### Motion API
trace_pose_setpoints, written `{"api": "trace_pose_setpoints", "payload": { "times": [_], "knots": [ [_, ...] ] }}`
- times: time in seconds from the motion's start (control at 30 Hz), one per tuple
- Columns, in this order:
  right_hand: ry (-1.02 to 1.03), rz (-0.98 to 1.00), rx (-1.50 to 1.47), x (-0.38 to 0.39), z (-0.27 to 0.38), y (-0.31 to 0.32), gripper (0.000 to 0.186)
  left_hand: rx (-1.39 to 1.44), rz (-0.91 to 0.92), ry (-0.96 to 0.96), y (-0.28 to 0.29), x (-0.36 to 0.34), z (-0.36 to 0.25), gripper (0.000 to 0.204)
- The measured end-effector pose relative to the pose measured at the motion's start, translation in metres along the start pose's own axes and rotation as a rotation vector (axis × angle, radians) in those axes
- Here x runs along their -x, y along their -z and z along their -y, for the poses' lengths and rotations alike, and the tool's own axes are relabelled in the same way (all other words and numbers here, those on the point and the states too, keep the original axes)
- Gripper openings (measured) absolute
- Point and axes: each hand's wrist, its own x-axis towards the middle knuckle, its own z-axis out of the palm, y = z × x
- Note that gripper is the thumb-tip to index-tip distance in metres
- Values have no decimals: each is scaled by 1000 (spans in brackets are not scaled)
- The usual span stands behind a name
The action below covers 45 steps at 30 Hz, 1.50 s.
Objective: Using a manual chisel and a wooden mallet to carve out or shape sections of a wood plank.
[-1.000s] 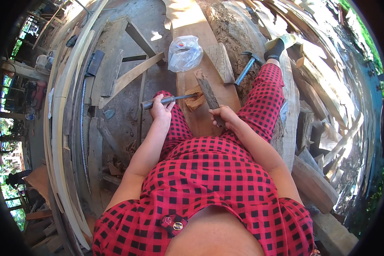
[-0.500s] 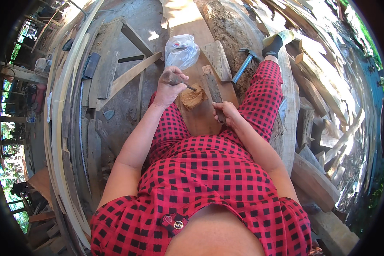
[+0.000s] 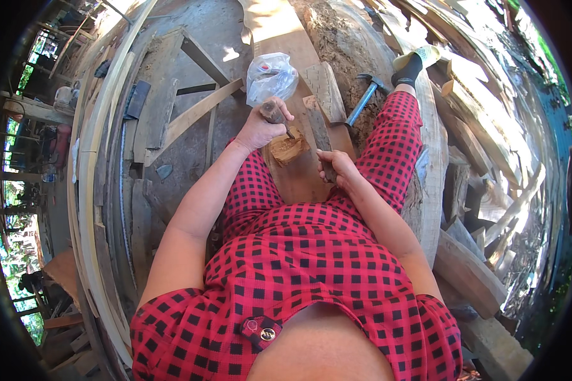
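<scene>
My left hand is closed round the wooden handle of a chisel. The thin blade points down at a pale, freshly cut block of wood lying on a plank between my legs. Its tip seems to meet the block's far edge. On the right, my right hand grips the near end of a dark wooden stick, which extends away from me beside the block. A gap separates the stick from the chisel.
A clear plastic bag sits on the plank beyond my left hand. A blue-handled hammer lies near my right foot, beside a wooden block. Long boards line the left; split timber is piled on the right.
My left hand has shifted slightly right, bringing the chisel from a slant to a steeper stance over the block. My right hand and the stick have barely moved.
</scene>
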Motion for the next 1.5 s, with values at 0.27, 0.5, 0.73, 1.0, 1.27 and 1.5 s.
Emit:
{"api": "trace_pose_setpoints", "payload": {
  "times": [0.27, 0.5, 0.73, 1.0, 1.27, 1.5],
  "knots": [
    [68, -45, 36, 4, 3, -3, 22, 66, 50, 40, 2, -1, 3, 27],
    [61, -34, 92, 8, 5, -6, 23, 137, 93, 24, 2, 0, 7, 28],
    [626, -41, 395, 84, 67, -30, 31, 66, 215, 19, 0, 0, 5, 27],
    [1065, -124, 1268, 144, 119, -36, 32, -40, 231, 82, 4, -6, 6, 30],
    [1150, -178, 1093, 175, 133, -55, 30, 288, 220, 4, 5, -5, 17, 27],
    [828, -358, 1581, 156, 128, -27, 32, 201, 202, 75, 2, -11, 15, 25]
  ]
}}
